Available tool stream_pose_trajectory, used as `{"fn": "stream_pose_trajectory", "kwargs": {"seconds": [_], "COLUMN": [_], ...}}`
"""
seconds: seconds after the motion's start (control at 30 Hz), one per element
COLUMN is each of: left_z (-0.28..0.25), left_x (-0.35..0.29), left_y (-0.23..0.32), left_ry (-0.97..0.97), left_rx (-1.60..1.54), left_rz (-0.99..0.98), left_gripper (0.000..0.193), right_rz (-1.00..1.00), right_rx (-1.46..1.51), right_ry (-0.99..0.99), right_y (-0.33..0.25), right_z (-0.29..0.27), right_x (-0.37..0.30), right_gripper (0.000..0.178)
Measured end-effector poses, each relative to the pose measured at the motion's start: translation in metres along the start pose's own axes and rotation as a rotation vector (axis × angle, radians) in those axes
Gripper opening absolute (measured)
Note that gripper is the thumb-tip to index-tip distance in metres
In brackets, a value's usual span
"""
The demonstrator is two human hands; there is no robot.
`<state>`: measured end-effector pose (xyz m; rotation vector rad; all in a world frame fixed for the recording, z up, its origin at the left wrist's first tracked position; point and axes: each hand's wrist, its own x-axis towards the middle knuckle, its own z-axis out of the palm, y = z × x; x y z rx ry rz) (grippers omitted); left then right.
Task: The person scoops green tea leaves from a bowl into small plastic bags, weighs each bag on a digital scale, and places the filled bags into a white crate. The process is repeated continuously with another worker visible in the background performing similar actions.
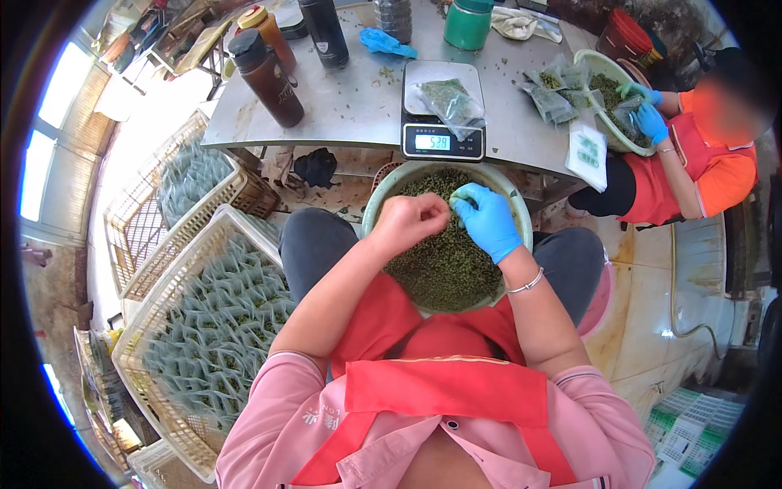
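A pale green basin (522,213) sits between my knees, heaped with small green berries (446,273) that look like peppercorns. Over its far half my bare left hand (414,220) is closed, fingertips pinched together. Close beside it, my right hand (489,220) in a blue glove curls with thumb and fingers together. Anything in either pinch is too small or hidden to make out. Just beyond the basin, a digital scale (444,140) stands at the table edge, bearing a clear plastic bag (450,104) with green contents.
On the metal table (358,98) stand dark bottles (269,85), a green-lidded jar (468,23) and a crumpled blue glove (387,42). At right, a co-worker's blue-gloved hands (648,114) work over another basin (588,61). Crates (134,346) of filled bags lie left.
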<state>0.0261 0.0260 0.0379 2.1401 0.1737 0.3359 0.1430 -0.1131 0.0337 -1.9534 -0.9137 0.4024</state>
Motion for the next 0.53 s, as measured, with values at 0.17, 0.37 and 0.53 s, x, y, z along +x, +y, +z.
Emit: {"fn": "stream_pose_trajectory", "kwargs": {"seconds": [0.17,0.37,0.53], "left_z": [0.001,-0.048,-0.061], "left_x": [-0.002,0.029,0.040], "left_y": [0.005,-0.021,-0.062], "left_ry": [-0.162,0.211,0.513], "left_rx": [0.140,-0.157,-0.293], "left_rz": [0.083,-0.176,-0.297], "left_gripper": [0.017,0.016,0.020], "right_rz": [-0.148,-0.469,-0.259], "right_rx": [-0.152,-0.336,-0.531], "right_ry": [-0.088,0.346,0.106], "right_y": [0.027,-0.003,-0.003], "right_z": [-0.013,-0.031,-0.014], "right_x": [-0.009,0.025,0.082], "right_gripper": [0.020,0.027,0.045]}}
